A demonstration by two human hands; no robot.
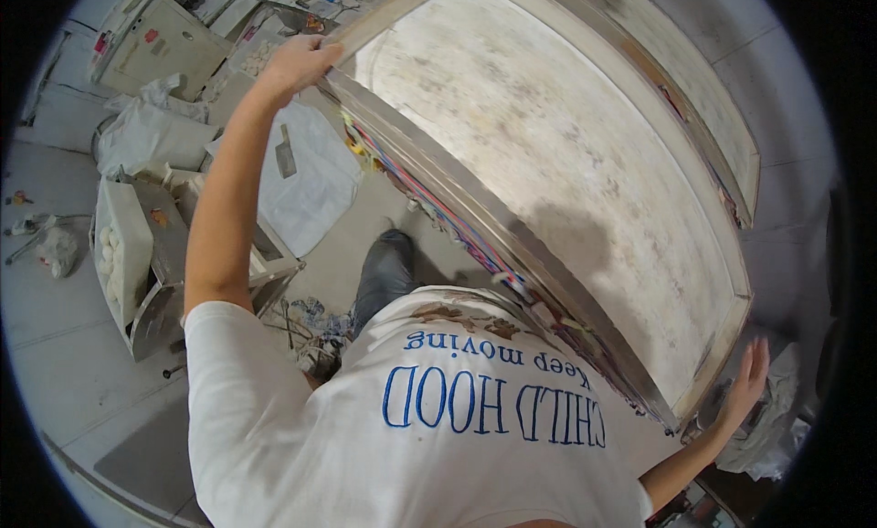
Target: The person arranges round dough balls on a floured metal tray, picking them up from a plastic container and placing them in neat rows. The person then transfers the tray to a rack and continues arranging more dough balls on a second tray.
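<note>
A large framed tray (582,137) with a pale, stained flat surface slants across the view in front of me. My left hand (298,65) rests at its upper-left corner, the fingers over the frame's edge. At the lower right, beside the near right corner of the frame, my right hand (747,377) is held out flat with nothing in it; a gap to the frame cannot be judged. Colored cords or strips (438,216) hang along the near side under the frame.
A white sheet (312,172) with a flat-bladed tool (285,151) lies at the left. Past it stand a tub of pale round pieces (120,267) on a stand and a plastic-covered bin (157,130). Another long framed tray (719,110) is beyond. Tangled material (315,343) lies near my foot.
</note>
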